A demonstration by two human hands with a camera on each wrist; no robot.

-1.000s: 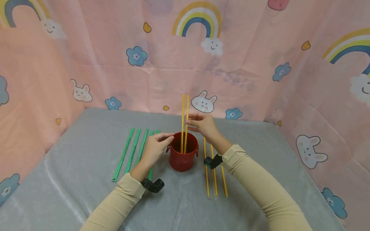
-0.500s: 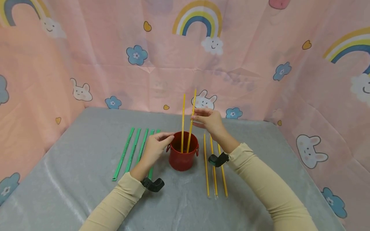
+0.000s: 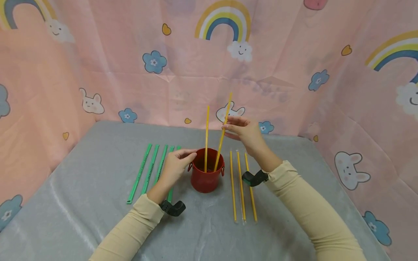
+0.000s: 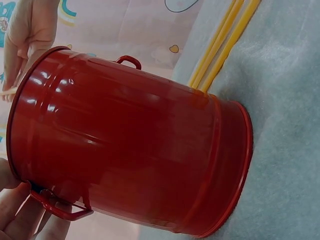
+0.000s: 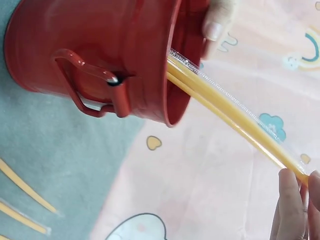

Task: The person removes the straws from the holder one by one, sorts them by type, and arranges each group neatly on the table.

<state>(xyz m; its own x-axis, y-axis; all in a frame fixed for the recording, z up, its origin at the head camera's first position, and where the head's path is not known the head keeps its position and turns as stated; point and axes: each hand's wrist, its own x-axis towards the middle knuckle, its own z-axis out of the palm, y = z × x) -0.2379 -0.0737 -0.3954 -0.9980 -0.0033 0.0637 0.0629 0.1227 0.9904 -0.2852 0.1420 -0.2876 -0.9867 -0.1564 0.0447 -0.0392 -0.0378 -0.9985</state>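
Observation:
A red metal bucket (image 3: 205, 183) with small side handles stands upright on the grey cloth. My left hand (image 3: 174, 165) pinches its rim at the left; in the left wrist view the thumb is outside the bucket near a handle (image 4: 65, 212). Between the thumb and fingers of my right hand (image 3: 250, 135) is a yellow straw (image 3: 220, 145) in a clear wrapper (image 5: 240, 107). It leans right, its lower end inside the bucket. Another yellow straw (image 3: 207, 130) stands nearly upright in the bucket, untouched by either hand.
Several green straws (image 3: 151, 170) lie in a row left of the bucket, partly behind my left arm. To its right lie three yellow straws (image 3: 241, 188). A pink patterned cloth (image 3: 183, 90) hangs behind the table's grey cover (image 3: 209, 235).
My right hand has moved right and slightly up, tilting and drawing the yellow straw away from the other one. The left hand and bucket have stayed in place.

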